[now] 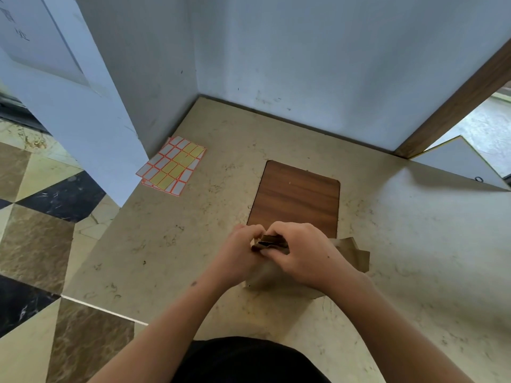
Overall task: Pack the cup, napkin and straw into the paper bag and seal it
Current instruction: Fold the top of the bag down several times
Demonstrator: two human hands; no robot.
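While the paper bag (279,275) is sitting on the marble counter (387,244) just toward six o'clock of the wooden inset panel (297,197), its top is being gathered into a folded, crumpled strip between both hands, and the cup, napkin and straw are not showing anywhere, so presumably they are lying inside it. The left hand (239,252) is pinching the fold at its nine o'clock end with curled fingers, and the right hand (301,251) is clamping over the fold from three o'clock, thumb underneath. The risk I am judging here is the fold springing open: the paper is looking stiff and bunched, and letting go with either hand before a sticker is on it would be freeing the crease. The label sheets (172,165) are lying well apart at ten o'clock, so reaching them is going to mean holding the fold one-handed, and pressing down too hard could be crushing the cup or tearing the paper
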